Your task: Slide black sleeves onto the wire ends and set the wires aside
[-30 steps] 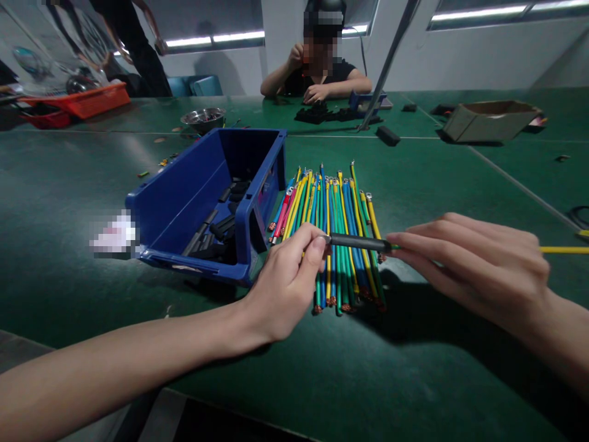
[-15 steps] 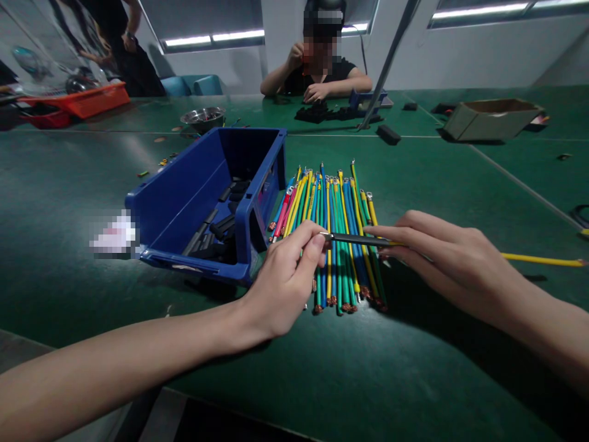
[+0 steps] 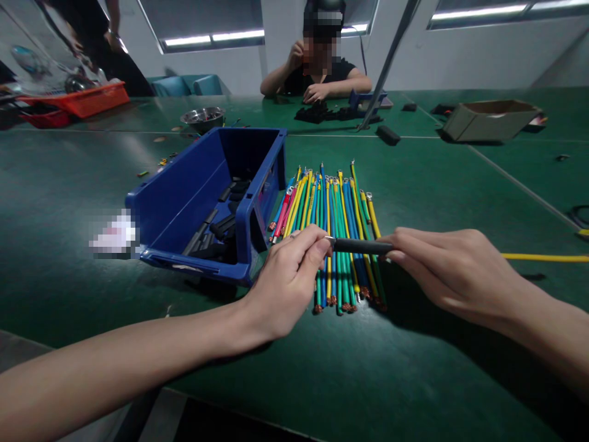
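We hold a yellow wire [image 3: 543, 257] level above the wire pile [image 3: 335, 239] on the green table [image 3: 414, 380]. Our left hand [image 3: 288, 282] pinches its metal tip, and our right hand [image 3: 453, 273] closes on the black sleeve [image 3: 361, 246] — one grip at each end keeps it taut. More sleeves lie in the blue bin [image 3: 184, 202] beside the pile — within easy reach.

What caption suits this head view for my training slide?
Left hand and right hand hold a black tube on a yellow wire.
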{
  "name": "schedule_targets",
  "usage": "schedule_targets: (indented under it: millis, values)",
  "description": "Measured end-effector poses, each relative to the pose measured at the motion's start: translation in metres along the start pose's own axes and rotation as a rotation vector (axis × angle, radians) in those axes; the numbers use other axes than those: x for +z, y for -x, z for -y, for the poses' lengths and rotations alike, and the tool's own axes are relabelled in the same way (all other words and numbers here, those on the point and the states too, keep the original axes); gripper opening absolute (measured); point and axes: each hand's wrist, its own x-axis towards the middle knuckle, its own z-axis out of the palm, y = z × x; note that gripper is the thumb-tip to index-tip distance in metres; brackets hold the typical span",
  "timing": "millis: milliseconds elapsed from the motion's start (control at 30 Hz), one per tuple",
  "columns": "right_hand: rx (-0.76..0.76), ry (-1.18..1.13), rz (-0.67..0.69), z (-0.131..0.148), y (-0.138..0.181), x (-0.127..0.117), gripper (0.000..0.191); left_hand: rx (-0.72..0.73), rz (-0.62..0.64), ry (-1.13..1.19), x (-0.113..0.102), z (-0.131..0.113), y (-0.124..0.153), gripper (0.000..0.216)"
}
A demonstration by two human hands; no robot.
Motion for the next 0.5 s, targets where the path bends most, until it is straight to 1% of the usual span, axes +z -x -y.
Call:
schedule_targets:
  millis: [267, 367, 500]
  values:
    - [0.042, -0.069, 0.002, 0.0018, 0.0052, 0.0033, 0.024, -0.005, 0.014, 0.007, 0.0005, -0.0008, 0.0011, 0.024]
    - [0.024, -0.081, 0.021, 0.002, 0.0015, 0.001, 0.022, -0.003, 0.017, 0.017, 0.0008, -0.0003, 0.0008, 0.025]
    - [-0.025, -0.043, 0.057, 0.0002, -0.001, -0.0018, 0.022, -0.001, 0.018, 0.035, 0.0013, 0.0006, 0.0004, 0.026]
